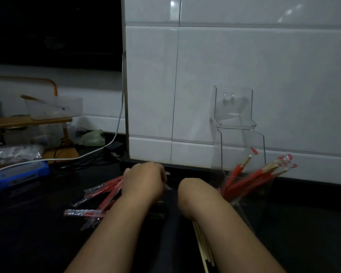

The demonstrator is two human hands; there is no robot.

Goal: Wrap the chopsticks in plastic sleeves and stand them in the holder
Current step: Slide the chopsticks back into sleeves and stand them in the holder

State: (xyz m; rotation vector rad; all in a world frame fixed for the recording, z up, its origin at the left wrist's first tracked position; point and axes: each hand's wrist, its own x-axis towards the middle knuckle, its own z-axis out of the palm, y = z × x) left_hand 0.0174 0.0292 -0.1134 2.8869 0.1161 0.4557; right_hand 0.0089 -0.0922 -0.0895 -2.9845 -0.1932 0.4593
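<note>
Chopsticks (251, 179) already wrapped in red sleeves are stood, leaning to the right, in the clear holder (265, 196), which is placed on the dark surface (37, 243) at the right, near the white tiled wall (244, 56). A taller clear acrylic stand (232, 107) is set just behind the holder, against the wall. The left hand (144, 180) is held knuckles-up over the far end of a loose pile of sleeves (98, 196) spread on the surface at the left. Its fingers are curled, and a plastic sleeve (167, 185) is seen protruding from them, so the hand is taken as clamped on it. The right hand (193, 191) is bent down at the wrist and its fingers are hidden; whether they are apart or together cannot be told. Unwrapped chopsticks (202, 247) are laid beneath the right forearm. A blue device (18, 172) and a white cable (98, 152) are located at the far left.
</note>
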